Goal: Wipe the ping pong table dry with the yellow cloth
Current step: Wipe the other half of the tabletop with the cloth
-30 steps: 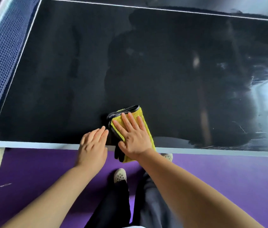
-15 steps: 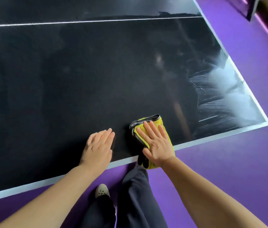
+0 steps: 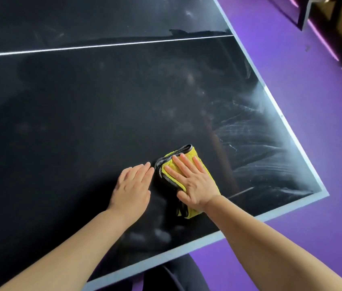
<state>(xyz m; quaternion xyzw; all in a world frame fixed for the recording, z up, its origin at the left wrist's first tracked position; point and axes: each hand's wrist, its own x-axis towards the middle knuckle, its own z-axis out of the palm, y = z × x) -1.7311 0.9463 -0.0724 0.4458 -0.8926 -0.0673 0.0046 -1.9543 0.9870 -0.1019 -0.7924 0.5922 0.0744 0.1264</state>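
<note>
Near the right front corner of the tabletop (image 3: 82, 122), the folded yellow cloth (image 3: 191, 153) lies flat on the dark surface, a little in from the pale edge band. The right hand (image 3: 193, 183) presses down on it, fingers straight and slightly spread. The left hand (image 3: 133, 185) rests flat on the bare surface just beside the cloth, fingers together; whether its fingertips touch the cloth's grey border is hard to tell. Pale streaks (image 3: 260, 154), probably water, mark the surface right of the cloth. A white line (image 3: 103, 46) crosses the far part. Purple floor (image 3: 313, 101) surrounds the corner.
</note>
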